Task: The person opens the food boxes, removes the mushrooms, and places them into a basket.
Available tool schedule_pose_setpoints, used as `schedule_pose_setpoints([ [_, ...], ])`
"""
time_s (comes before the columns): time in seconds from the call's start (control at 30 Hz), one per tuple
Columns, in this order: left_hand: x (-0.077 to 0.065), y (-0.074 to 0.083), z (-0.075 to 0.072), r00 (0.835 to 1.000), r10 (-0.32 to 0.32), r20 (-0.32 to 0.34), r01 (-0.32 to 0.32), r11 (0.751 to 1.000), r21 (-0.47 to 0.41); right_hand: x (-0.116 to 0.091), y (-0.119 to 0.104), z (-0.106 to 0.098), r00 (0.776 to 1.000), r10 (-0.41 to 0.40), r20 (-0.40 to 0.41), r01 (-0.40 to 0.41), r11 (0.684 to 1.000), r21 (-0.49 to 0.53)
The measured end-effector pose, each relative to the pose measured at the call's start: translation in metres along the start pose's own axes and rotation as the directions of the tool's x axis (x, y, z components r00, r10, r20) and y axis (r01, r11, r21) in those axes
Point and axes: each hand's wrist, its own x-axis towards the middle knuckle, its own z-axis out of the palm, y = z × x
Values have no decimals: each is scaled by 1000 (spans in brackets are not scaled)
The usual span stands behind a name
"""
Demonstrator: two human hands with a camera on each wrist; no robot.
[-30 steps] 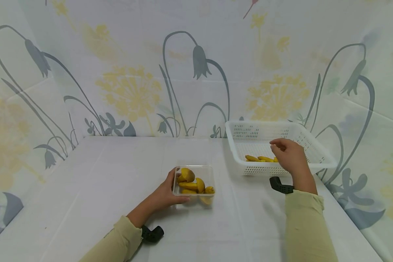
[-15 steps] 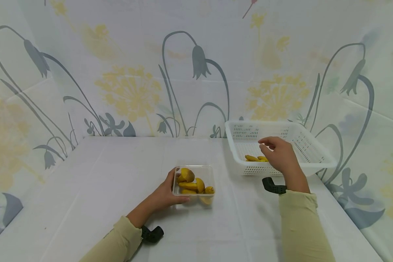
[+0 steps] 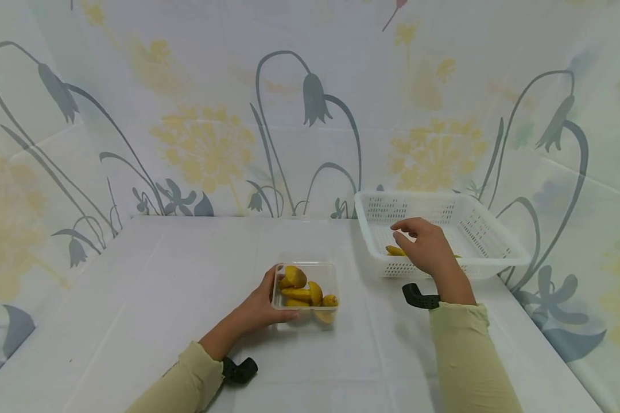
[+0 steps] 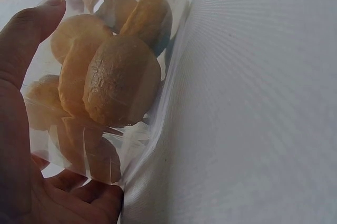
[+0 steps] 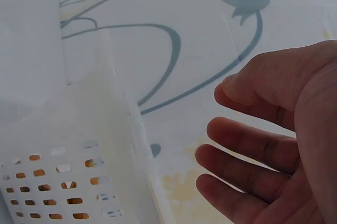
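Observation:
My left hand (image 3: 258, 308) grips a clear plastic box (image 3: 328, 276) on the table, thumb on the near side and fingers round the left end. Several yellow-brown mushrooms (image 3: 296, 276) lie inside it; the left wrist view shows a large round mushroom cap (image 4: 124, 82) through the clear plastic. Over the near side of a white perforated basket (image 3: 503, 261) hovers my right hand (image 3: 425, 248), fingers loosely bent and holding nothing. Yellow pieces (image 3: 394, 250), probably more mushrooms, lie in the basket, partly hidden by this hand and the basket wall.
A white cloth (image 3: 160, 275) covers the table. Behind it hangs a flower-patterned sheet (image 3: 212, 115). The basket stands at the back right, against the sheet, with a strip of table between it and the box. Each wrist wears a black device (image 3: 420, 296).
My right hand has moved left over the basket's near side, still without anything in it. The left hand, the box and the mushrooms inside have stayed in place.

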Motion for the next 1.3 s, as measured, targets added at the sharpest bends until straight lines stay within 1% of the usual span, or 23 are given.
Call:
schedule_pose_setpoints([
  [0.1,0,-1,0,1000,-1,-2,1,1000,0,0,-2,2,1000,-24,4,24,1000,-11],
  [0.37,0,0,0,1000,-3,-6,3,1000,3,2,-8,10,995,-95,5,95,995,8],
  [0.6,0,0,0,1000,-2,-5,2,1000,10,2,-18,19,989,-150,9,150,989,-18],
  [1.07,1,0,0,1000,5,0,-5,1000,0,2,-30,27,982,-185,37,186,982,-28],
  [1.3,0,0,0,1000,5,0,-5,1000,-9,0,-38,32,968,-250,30,251,967,-43],
])
